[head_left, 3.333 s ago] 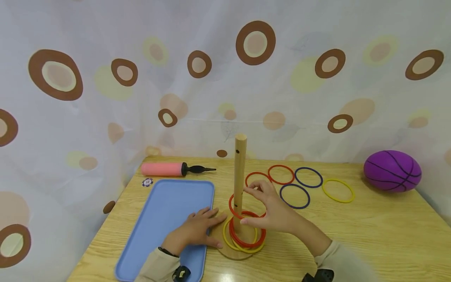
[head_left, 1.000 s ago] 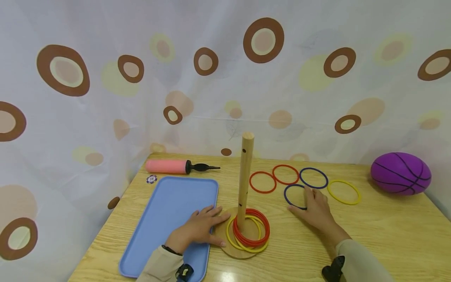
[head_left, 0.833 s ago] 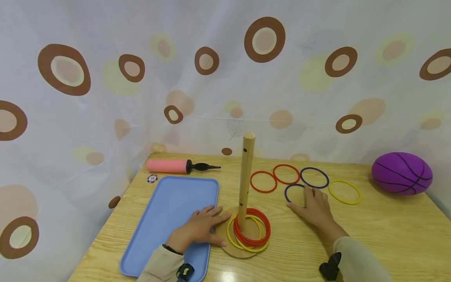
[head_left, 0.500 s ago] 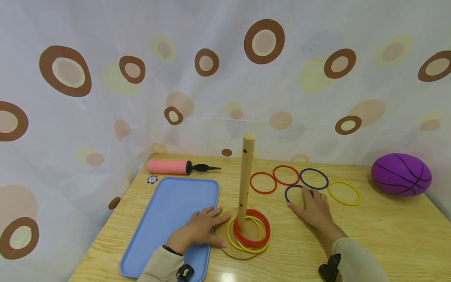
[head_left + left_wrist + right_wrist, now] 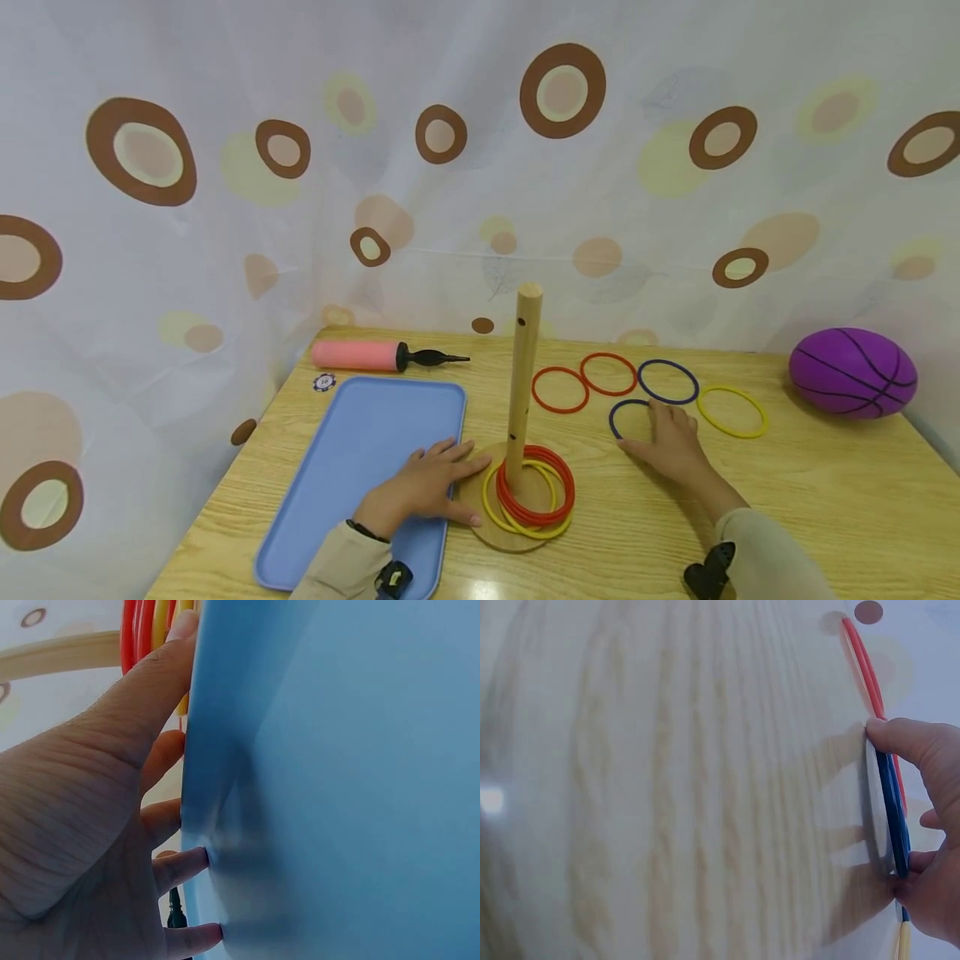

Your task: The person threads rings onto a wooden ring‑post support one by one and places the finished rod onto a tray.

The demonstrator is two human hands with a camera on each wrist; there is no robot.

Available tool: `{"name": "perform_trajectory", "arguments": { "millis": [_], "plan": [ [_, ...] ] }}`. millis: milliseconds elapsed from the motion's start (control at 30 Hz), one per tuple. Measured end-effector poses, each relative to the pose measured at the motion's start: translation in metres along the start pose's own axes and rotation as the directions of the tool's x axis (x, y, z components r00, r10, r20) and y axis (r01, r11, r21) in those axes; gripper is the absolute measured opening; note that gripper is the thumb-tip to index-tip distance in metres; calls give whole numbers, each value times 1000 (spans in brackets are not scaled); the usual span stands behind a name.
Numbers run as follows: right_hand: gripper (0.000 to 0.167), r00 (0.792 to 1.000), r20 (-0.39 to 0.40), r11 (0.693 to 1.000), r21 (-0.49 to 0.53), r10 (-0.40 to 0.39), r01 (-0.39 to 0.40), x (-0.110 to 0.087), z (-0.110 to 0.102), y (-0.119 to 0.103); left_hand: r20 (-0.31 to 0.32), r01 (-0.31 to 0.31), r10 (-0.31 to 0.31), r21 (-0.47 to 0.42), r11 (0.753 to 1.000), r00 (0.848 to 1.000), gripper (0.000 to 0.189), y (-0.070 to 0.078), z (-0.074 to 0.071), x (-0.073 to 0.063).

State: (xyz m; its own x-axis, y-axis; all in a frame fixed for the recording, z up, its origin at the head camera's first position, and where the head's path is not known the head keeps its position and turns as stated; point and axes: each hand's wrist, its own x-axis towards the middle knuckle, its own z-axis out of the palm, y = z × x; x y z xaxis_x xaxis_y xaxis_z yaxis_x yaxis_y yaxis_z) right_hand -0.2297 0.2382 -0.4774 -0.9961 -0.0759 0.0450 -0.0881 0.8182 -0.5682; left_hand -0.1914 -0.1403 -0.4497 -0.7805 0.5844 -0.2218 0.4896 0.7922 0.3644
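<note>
My right hand [image 5: 671, 446] pinches a thin blue ring [image 5: 611, 417], thumb on its near side and fingers at its right side; the hand covers part of the ring. In the right wrist view the ring [image 5: 891, 810] stays at table height. My left hand [image 5: 429, 483] lies with spread fingers across the tray's right edge and the round wooden base [image 5: 480, 527]. From that base rises an upright wooden peg [image 5: 524, 358]. Red rings [image 5: 572, 493] and yellow rings [image 5: 487, 502] lie in a pile round the peg's foot.
A blue tray [image 5: 367, 442] lies on the left, with a pink hand pump [image 5: 356, 355] and a poker chip [image 5: 324, 382] beyond it. Two red rings [image 5: 587, 392], another blue ring [image 5: 697, 385] and a yellow ring [image 5: 765, 421] lie behind. A purple ball [image 5: 852, 372] sits at right.
My right hand has put a red ring down over the peg, then moved right to the blue ring. In the last half second that ring has shifted slightly nearer. My left hand has stayed put.
</note>
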Motion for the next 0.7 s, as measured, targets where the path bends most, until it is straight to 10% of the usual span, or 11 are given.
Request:
{"name": "perform_trajectory", "arguments": {
  "millis": [700],
  "plan": [
    [77, 980, -95, 980, 77, -176, 183, -11, -33, -42, -4, 1, -1, 6, 1000, 1000, 82, 0, 0, 0]
  ]
}}
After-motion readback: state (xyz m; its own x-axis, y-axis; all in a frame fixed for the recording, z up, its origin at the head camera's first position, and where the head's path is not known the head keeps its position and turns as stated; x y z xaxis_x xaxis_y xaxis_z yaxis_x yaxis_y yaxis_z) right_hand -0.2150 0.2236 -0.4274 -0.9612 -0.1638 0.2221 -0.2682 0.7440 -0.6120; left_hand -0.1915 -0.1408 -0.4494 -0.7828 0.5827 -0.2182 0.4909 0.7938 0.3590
